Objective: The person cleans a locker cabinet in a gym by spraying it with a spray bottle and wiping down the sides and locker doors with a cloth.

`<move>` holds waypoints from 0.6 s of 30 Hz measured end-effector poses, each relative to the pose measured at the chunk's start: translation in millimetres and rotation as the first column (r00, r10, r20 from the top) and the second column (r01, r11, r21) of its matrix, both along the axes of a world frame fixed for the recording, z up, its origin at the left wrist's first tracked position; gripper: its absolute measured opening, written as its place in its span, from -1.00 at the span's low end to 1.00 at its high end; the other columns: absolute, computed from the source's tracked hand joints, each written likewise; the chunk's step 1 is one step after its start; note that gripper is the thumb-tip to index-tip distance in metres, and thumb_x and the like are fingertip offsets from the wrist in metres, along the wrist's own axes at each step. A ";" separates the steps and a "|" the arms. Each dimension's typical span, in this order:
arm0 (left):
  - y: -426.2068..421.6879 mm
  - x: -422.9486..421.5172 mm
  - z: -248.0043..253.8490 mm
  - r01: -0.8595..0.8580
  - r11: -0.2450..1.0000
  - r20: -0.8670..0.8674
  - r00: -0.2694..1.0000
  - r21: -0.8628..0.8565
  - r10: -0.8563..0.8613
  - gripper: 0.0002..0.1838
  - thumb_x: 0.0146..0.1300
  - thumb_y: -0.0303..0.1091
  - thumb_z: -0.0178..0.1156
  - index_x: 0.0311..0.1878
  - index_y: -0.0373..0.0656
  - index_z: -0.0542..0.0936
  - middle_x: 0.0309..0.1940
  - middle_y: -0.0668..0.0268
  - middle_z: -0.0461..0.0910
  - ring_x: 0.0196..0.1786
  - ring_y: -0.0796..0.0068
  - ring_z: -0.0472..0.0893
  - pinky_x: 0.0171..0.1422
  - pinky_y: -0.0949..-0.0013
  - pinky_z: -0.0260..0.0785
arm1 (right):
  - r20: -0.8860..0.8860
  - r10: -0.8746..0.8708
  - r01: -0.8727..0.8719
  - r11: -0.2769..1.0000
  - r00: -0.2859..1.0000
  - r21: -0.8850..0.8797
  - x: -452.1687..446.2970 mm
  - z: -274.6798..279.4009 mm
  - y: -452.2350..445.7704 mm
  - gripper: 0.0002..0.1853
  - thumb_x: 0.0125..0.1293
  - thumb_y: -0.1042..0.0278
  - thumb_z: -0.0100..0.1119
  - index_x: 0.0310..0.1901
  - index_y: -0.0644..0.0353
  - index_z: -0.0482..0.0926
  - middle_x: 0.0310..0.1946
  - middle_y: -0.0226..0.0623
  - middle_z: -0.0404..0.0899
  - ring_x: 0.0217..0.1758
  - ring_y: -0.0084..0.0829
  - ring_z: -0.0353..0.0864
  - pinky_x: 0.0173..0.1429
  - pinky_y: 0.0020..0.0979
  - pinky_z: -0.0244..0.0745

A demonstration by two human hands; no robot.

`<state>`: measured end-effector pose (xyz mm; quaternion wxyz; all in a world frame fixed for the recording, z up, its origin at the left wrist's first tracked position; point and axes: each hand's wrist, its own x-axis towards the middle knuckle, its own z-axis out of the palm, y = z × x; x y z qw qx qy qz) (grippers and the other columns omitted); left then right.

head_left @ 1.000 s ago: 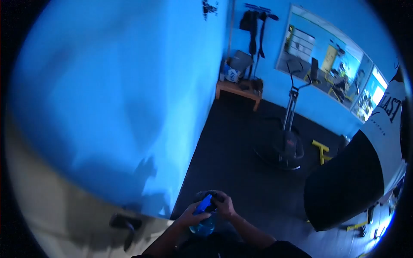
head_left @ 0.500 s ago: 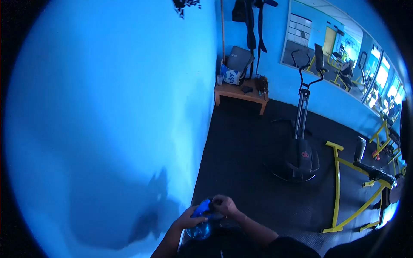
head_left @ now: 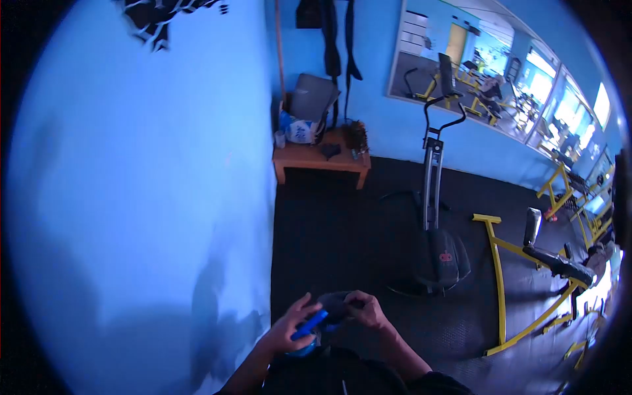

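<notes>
Low in the head view, in front of my body, my left hand (head_left: pixel 289 329) is around a see-through bottle with a bright blue top (head_left: pixel 309 325). Its upper fingers are raised and spread, while the bottle's lower part is mostly hidden. My right hand (head_left: pixel 368 311) pinches the edge of a dark cloth (head_left: pixel 334 305). The cloth hangs between my hands, just beyond the blue top. Whether it touches the left fingers, I cannot tell.
A blue wall (head_left: pixel 164 197) rises close on my left. Ahead are a wooden bench (head_left: pixel 322 157) with bags on it and an elliptical trainer (head_left: pixel 444 257). A yellow-framed exercise bench (head_left: pixel 498 283) stands at the right. A mirror (head_left: pixel 428 56) hangs behind.
My view has turned rightward. My right hand has moved away from the bottle's top, and the dark cloth is now spread out more. The left fingers have lifted and opened somewhat.
</notes>
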<state>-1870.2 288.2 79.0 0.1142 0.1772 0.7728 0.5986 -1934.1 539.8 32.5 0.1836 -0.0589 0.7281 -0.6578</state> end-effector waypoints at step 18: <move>31.7 -428.5 -37.6 0.630 0.717 0.226 0.776 -0.297 -0.588 -0.08 0.09 -0.26 0.25 0.52 0.08 0.05 0.49 -0.12 -0.61 0.50 -0.21 -0.02 0.49 0.11 0.09 | 0.261 -0.543 0.580 0.809 0.798 -0.094 -335.9 1.5 -39.1 -0.62 0.26 0.37 0.25 0.08 0.33 0.53 -0.05 -0.20 0.60 0.03 -0.39 0.57 0.16 -0.36 0.47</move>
